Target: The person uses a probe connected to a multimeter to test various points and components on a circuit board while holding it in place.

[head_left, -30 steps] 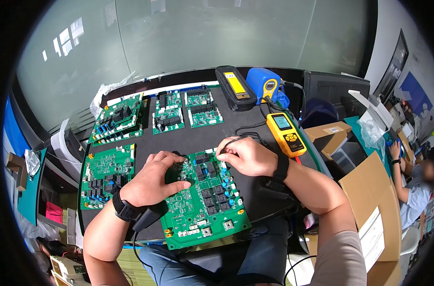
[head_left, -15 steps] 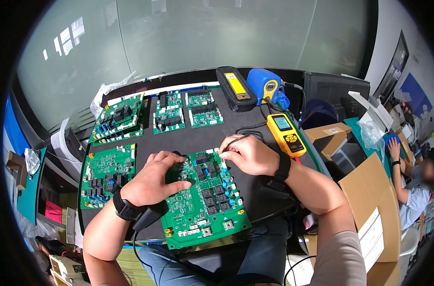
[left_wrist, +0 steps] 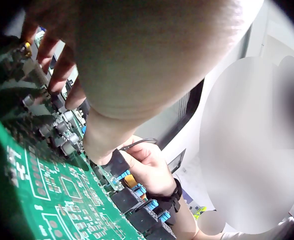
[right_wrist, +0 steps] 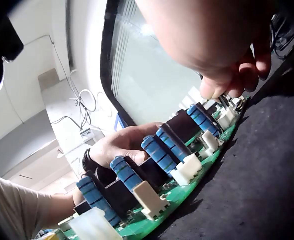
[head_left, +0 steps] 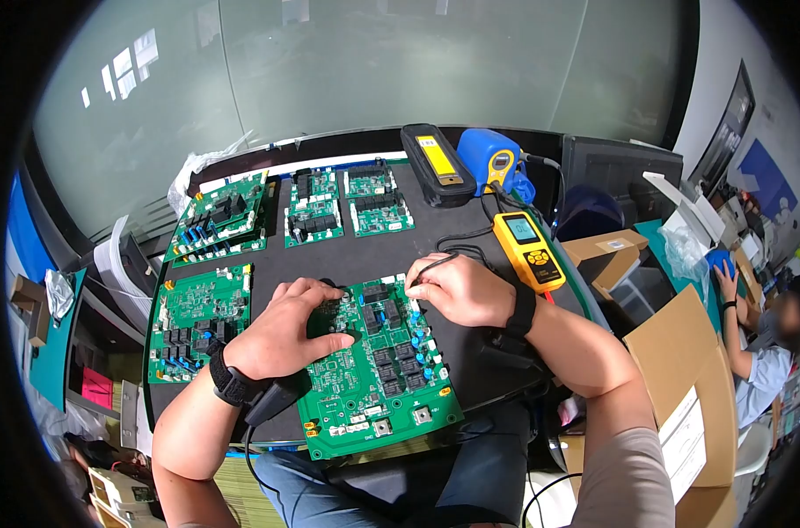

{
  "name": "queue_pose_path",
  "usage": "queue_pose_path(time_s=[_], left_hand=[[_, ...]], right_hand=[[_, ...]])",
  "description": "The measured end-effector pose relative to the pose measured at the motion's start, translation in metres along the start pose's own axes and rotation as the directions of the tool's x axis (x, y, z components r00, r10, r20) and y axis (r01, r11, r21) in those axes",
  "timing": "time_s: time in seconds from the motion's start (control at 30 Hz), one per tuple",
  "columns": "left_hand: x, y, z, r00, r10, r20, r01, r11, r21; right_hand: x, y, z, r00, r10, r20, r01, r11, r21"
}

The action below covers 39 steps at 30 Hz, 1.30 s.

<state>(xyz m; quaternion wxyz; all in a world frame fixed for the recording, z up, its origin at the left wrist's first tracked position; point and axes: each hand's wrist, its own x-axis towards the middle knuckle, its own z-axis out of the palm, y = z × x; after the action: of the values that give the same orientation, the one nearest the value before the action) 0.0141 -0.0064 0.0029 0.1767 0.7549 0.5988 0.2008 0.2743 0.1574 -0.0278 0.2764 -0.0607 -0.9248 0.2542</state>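
Observation:
A large green circuit board lies in front of me, its near end jutting past the table's front edge. My left hand rests on its left side, thumb straight across the components and fingers spread toward the far left corner. At the far right corner, my right hand pinches a thin dark test probe, its tip down among the white connectors. A black lead loops from behind that hand toward the yellow multimeter. Blue cylindrical components line the board's right side.
More circuit boards lie on the dark table, left and at the back. A black case and a blue soldering station stand at the back right. An open cardboard box is right of my arm; another person sits beyond.
My right fingertips have shifted slightly to the right at the board's far right corner. The left hand and the board have stayed put. The person beyond has moved a hand onto something blue.

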Motion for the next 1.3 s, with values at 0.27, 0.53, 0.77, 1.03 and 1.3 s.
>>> queue_pose_path(time_s=[0.27, 0.53, 0.77, 1.03, 1.3], left_hand=[[0.000, -0.001, 0.001, 1.000, -0.008, 0.002, 0.008, 1.000, -0.006], [-0.001, -0.001, 0.002, 1.000, -0.019, 0.001, 0.019, 0.999, -0.029], [0.000, -0.001, 0.001, 1.000, -0.026, 0.007, 0.026, 0.999, -0.027], [0.000, 0.000, 0.000, 1.000, -0.027, 0.014, 0.027, 1.000, -0.015], [0.000, -0.001, 0.001, 1.000, -0.012, 0.005, 0.012, 1.000, -0.005]], right_hand=[[0.000, 0.001, 0.000, 1.000, 0.000, 0.016, 0.000, 0.999, 0.034], [0.001, -0.007, -0.002, 0.994, 0.102, 0.043, -0.105, 0.992, 0.076], [0.001, -0.009, -0.004, 0.994, 0.090, 0.058, -0.095, 0.992, 0.085], [0.001, -0.011, -0.004, 0.989, 0.137, 0.063, -0.143, 0.985, 0.099], [0.001, -0.010, -0.004, 0.984, 0.162, 0.072, -0.169, 0.981, 0.100]])
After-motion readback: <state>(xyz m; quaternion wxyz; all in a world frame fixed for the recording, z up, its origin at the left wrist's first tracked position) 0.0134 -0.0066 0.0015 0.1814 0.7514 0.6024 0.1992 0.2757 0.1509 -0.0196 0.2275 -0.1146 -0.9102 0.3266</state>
